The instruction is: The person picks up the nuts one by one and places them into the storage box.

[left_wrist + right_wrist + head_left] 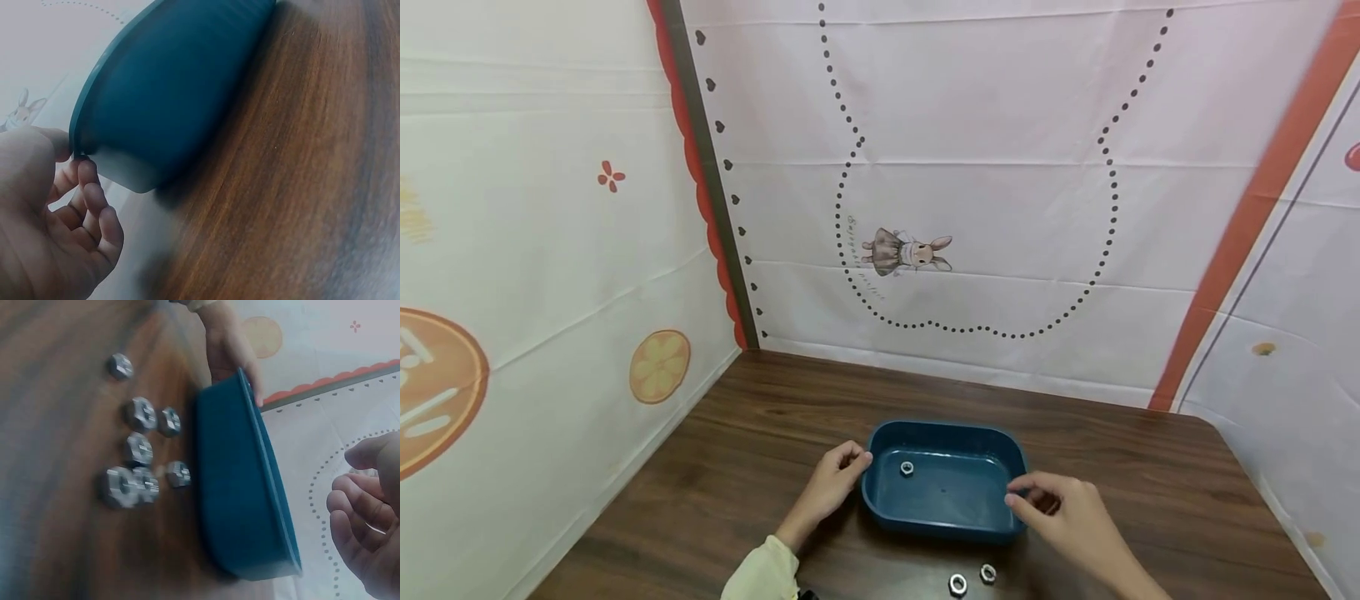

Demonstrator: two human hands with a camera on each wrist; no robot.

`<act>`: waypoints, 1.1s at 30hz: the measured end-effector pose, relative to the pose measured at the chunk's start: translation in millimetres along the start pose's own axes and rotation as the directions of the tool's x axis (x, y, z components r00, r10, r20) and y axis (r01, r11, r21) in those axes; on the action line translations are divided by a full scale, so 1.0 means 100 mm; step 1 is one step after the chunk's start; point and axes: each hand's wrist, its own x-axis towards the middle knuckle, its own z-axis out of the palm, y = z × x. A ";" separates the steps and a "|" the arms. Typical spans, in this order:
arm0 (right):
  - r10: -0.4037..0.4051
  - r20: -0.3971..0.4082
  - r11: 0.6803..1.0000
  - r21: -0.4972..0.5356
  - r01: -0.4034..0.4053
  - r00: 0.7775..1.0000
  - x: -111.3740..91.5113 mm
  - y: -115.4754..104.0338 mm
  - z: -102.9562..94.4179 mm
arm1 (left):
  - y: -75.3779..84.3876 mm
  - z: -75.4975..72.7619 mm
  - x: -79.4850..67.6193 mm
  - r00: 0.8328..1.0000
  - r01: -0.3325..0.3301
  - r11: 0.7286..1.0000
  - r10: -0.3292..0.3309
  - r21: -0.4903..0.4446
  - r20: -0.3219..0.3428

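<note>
A dark blue plastic tray (943, 527) stands on the wooden table, with one hex nut (907, 469) lying inside towards its left end. My left hand (833, 481) pinches the tray's left rim between thumb and fingers; the left wrist view shows this hand (69, 206) at the rim of the tray (169, 81). Over the right end of the tray is my right hand (1063, 512), fingers loosely bent. In the right wrist view this hand (369, 506) stands apart from the tray wall (231, 475), with nothing visible between thumb and fingers.
Several metal nuts (139, 450) lie on the table beside the tray; the head view catches two, a nut (957, 585) and another nut (988, 574), at its lower edge. Printed cloth walls (1000, 250) enclose the table (775, 417) at the back and both sides.
</note>
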 end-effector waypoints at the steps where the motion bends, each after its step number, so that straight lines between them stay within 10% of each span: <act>1: 0.006 0.003 1.000 0.005 -0.006 1.000 -0.05 0.01 0.00 | 0.00 0.00 0.00 1.000 0.001 1.000 -0.002 -0.003 -0.003; 17: 0.241 0.169 0.967 0.044 -0.252 0.956 -0.54 0.34 0.08 | -0.32 0.02 0.11 0.997 0.055 0.997 -0.057 -0.047 -0.059; 33: 0.089 0.312 0.991 0.065 -0.114 0.946 -0.70 0.61 0.18 | -0.41 0.04 0.15 0.993 0.069 0.994 -0.077 -0.083 -0.093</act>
